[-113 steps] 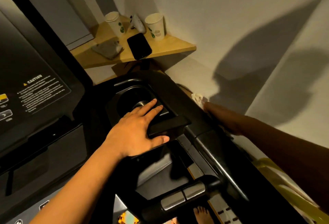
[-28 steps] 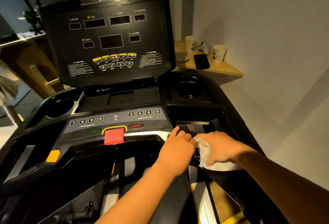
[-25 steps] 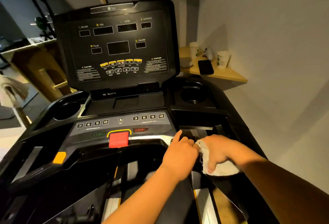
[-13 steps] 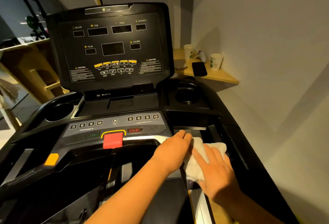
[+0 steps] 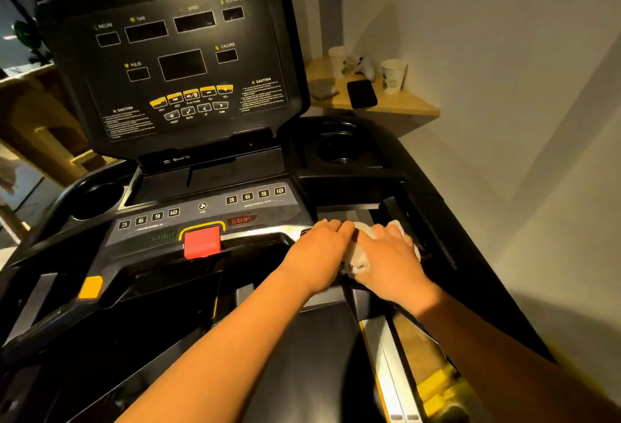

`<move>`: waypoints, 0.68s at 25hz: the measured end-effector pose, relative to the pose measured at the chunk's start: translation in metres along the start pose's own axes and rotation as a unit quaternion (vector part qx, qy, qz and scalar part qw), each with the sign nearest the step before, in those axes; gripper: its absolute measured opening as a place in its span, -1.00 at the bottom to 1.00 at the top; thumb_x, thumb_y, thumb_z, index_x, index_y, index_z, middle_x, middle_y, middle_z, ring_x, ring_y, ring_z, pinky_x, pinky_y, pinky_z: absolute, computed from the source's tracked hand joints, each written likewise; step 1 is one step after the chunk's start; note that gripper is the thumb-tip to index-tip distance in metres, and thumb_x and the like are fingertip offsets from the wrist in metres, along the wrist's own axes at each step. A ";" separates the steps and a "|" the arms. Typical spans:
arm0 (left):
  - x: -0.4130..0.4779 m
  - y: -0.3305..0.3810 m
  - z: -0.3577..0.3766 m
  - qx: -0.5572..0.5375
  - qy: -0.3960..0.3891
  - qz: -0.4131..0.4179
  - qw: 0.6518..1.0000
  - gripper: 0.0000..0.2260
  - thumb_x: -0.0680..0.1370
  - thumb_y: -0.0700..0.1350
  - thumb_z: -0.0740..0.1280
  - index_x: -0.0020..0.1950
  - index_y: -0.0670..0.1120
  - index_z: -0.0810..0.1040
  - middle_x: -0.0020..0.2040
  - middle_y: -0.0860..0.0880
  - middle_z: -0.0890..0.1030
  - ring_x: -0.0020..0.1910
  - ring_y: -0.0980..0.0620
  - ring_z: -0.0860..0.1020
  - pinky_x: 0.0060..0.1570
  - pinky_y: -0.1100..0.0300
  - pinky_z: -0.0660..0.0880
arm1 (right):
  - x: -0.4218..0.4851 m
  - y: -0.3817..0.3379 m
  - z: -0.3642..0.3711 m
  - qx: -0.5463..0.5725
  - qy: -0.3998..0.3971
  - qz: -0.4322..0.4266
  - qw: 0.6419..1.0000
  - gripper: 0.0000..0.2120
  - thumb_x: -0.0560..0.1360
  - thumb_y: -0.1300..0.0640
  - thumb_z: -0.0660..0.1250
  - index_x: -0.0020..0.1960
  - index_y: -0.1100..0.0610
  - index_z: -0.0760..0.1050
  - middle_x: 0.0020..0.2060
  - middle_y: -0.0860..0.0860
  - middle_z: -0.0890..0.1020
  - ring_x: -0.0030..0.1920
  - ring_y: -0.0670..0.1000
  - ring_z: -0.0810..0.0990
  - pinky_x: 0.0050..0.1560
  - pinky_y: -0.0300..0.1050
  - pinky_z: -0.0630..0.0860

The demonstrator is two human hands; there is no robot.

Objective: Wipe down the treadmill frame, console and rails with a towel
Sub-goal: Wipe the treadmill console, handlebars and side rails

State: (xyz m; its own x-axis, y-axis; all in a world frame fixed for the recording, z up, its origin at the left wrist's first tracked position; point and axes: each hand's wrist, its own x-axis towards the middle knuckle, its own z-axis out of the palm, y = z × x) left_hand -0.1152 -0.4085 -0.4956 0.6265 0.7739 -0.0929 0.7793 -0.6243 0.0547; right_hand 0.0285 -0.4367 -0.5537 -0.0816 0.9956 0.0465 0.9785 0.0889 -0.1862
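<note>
At the right end of the console (image 5: 188, 63), seen from the head camera, the right hand (image 5: 389, 254) lies spread flat on the white towel (image 5: 358, 259), pinning it against the dark ledge just right of the silver strip, fingers pressing rather than clenched. The left hand (image 5: 319, 248) rests beside it, fingers curled over the front edge and touching the towel, holding nothing. To wipe well here, I would keep the palm flat so the cloth stays bunched under it, work in overlapping strokes toward the right rail (image 5: 433, 221), and steer clear of the red stop key (image 5: 202, 241) and the number buttons. The recess behind the fingers likely needs a fingertip pushed through the cloth.
</note>
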 end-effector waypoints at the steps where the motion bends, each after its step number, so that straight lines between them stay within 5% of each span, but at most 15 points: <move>1: 0.001 0.001 0.002 0.007 -0.001 0.002 1.000 -0.53 0.49 -0.28 0.32 0.39 -0.13 0.32 0.25 -0.15 0.49 0.21 -0.15 0.45 0.19 0.06 0.43 | -0.013 -0.001 0.010 -0.046 0.044 0.007 0.998 -0.26 0.25 0.03 0.50 0.39 -0.06 0.34 0.15 0.06 0.50 0.14 0.16 0.44 0.16 0.16 0.44; 3: 0.002 0.002 0.005 0.023 -0.002 0.005 1.000 -0.55 0.48 -0.30 0.30 0.36 -0.13 0.35 0.20 -0.15 0.54 0.17 -0.17 0.48 0.28 -0.02 0.41 | -0.032 0.005 0.026 -0.104 0.093 0.033 0.990 -0.06 0.05 0.18 0.59 0.40 0.07 0.37 0.13 0.22 0.52 0.08 0.25 0.46 0.06 0.25 0.47; 5: 0.005 0.001 0.008 0.044 0.001 0.006 0.999 -0.54 0.49 -0.30 0.29 0.39 -0.13 0.36 0.20 -0.14 0.55 0.17 -0.17 0.49 0.31 -0.03 0.39 | -0.050 0.019 0.034 -0.214 0.067 0.025 0.974 0.00 0.05 0.07 0.63 0.43 0.16 0.31 0.14 0.32 0.53 0.11 0.31 0.49 0.10 0.28 0.41; 7: 0.007 0.002 0.007 0.054 0.009 0.000 0.998 -0.53 0.52 -0.28 0.30 0.43 -0.12 0.34 0.25 -0.14 0.51 0.21 -0.16 0.48 0.23 0.04 0.43 | -0.063 0.040 0.034 -0.329 0.075 -0.053 0.940 -0.16 0.21 -0.04 0.58 0.39 0.23 0.38 0.08 0.34 0.59 0.09 0.32 0.59 0.19 0.31 0.33; 10: 0.006 0.007 0.004 0.072 0.017 -0.009 0.997 -0.53 0.53 -0.28 0.31 0.44 -0.12 0.32 0.26 -0.14 0.49 0.21 -0.15 0.49 0.13 0.07 0.43 | -0.059 0.042 0.018 -0.395 0.112 -0.096 0.907 -0.52 0.44 0.12 0.36 0.33 0.25 0.47 -0.07 0.32 0.64 -0.04 0.29 0.64 0.19 0.30 0.38; 13: 0.006 0.016 0.006 0.133 0.014 -0.003 0.991 -0.57 0.55 -0.24 0.29 0.41 -0.13 0.36 0.23 -0.13 0.53 0.16 -0.15 0.53 0.08 0.06 0.44 | -0.028 0.031 -0.023 -0.348 -0.036 -0.095 0.932 -0.39 0.52 0.14 0.22 0.51 0.22 0.10 0.07 0.23 0.57 0.07 0.21 0.56 0.25 0.19 0.33; 15: 0.006 0.021 0.005 0.156 0.004 -0.013 0.988 -0.61 0.54 -0.23 0.29 0.38 -0.14 0.39 0.22 -0.12 0.55 0.14 -0.15 0.55 0.05 0.05 0.46 | -0.001 0.028 -0.044 -0.244 -0.125 -0.053 0.960 -0.39 0.46 0.07 0.30 0.46 0.06 0.19 0.10 0.10 0.58 0.10 0.16 0.56 0.23 0.09 0.33; 17: 0.005 0.022 0.004 0.155 0.004 -0.024 0.988 -0.63 0.55 -0.23 0.28 0.36 -0.14 0.41 0.22 -0.12 0.55 0.16 -0.15 0.55 0.10 0.05 0.46 | 0.009 0.022 -0.043 -0.207 -0.118 -0.025 0.971 -0.40 0.43 0.05 0.33 0.42 0.00 0.24 0.09 0.06 0.59 0.11 0.15 0.57 0.25 0.10 0.31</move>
State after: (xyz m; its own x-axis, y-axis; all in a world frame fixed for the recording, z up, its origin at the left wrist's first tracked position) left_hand -0.0951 -0.4190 -0.4991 0.5905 0.8029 -0.0809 0.7659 -0.5892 -0.2574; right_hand 0.0573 -0.4267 -0.5153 -0.1237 0.9740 -0.1897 0.9604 0.1656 0.2242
